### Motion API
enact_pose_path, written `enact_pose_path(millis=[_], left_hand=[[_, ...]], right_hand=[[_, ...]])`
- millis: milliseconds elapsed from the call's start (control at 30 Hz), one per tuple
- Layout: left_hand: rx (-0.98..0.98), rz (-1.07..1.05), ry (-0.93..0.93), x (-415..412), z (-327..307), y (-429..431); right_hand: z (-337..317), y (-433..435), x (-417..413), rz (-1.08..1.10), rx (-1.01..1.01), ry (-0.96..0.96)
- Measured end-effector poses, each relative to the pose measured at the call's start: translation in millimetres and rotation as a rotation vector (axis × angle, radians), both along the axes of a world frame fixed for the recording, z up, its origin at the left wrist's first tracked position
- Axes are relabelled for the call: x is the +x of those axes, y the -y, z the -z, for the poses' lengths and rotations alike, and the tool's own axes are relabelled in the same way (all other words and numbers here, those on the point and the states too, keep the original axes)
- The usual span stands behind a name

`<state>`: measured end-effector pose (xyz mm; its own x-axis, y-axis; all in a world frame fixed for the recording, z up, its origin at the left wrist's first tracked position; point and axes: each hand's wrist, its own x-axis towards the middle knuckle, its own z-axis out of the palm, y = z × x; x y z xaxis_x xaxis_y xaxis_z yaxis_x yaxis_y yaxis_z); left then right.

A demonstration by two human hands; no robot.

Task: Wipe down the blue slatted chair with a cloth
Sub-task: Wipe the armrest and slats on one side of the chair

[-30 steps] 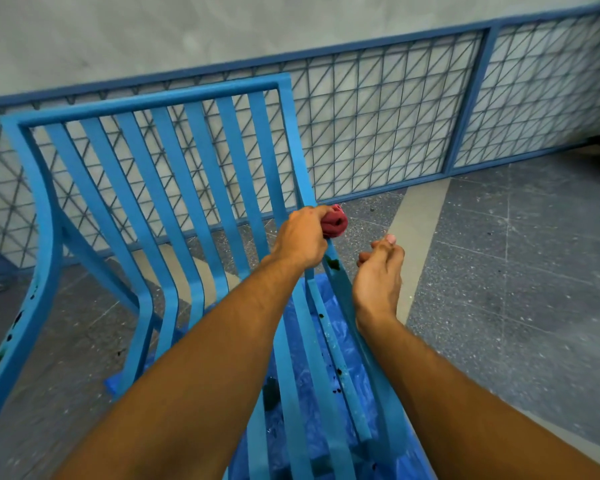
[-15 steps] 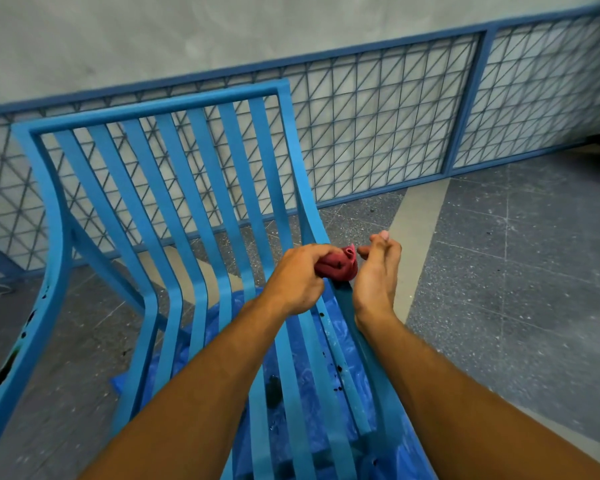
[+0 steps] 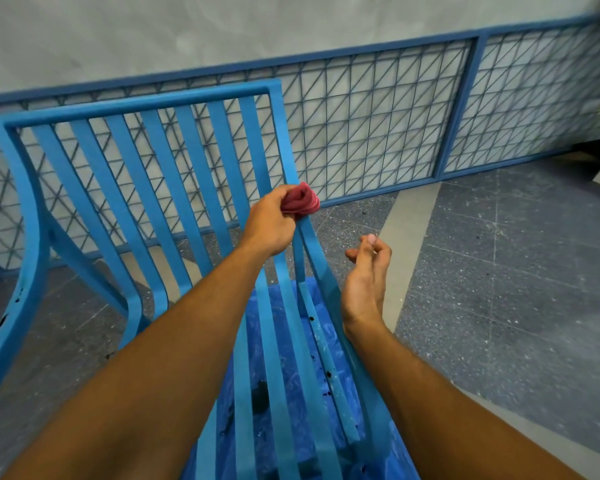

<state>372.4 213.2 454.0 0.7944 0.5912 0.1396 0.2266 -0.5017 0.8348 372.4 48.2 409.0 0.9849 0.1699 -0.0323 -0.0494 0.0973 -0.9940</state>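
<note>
- The blue slatted metal chair (image 3: 174, 188) is cut off at the lower and left edges of the view; its legs and most of its seat are covered by the person's two forearms.
- A crumpled blue plastic sheet (image 3: 293, 379) lies under the seat slats, showing only through the gaps, with dark specks and one dark blot on it.
- The left hand (image 3: 272, 225) has its grip pressed together around a bunched red cloth (image 3: 300, 201); only the upper part of the cloth shows past the fingers.
- The cloth is held against the right-hand upright of the chair back, roughly halfway down the upright.
- The right hand (image 3: 366, 275) hovers just to the right of that rail, fingers loosely curled and empty, apart from the cloth.
- Behind the chair, a blue-framed wire-mesh panel (image 3: 378, 133) stands along a grey wall; the floor is grey speckled stone (image 3: 499, 289).
- The far right corner is blurred and unreadable.
</note>
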Motion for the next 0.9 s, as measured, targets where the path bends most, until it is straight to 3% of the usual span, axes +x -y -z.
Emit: enact_pose_path(millis=[100, 167, 367, 633, 900], left_hand=[[0.290, -0.134, -0.026, 21.0, -3.8, -5.5], [0.385, -0.229, 0.007, 31.7, -10.1, -9.1], [0.467, -0.174, -0.152, 44.4, -4.8, -19.1], [0.485, 0.006, -0.220, 10.1, 17.4, 24.7], [0.471, 0.160, -0.274, -42.8, 16.0, 69.0]], right_hand=[[1.5, 1.9, 0.0, -0.006, -0.012, 0.005], [3.6, 2.3, -1.4, -0.027, -0.021, 0.024], [3.5, -0.4, -0.1, -0.041, -0.024, 0.030], [4.8, -2.2, 4.1, 0.008, 0.010, -0.021], [-1.6, 15.5, -2.2, 0.069, 0.223, -0.199]])
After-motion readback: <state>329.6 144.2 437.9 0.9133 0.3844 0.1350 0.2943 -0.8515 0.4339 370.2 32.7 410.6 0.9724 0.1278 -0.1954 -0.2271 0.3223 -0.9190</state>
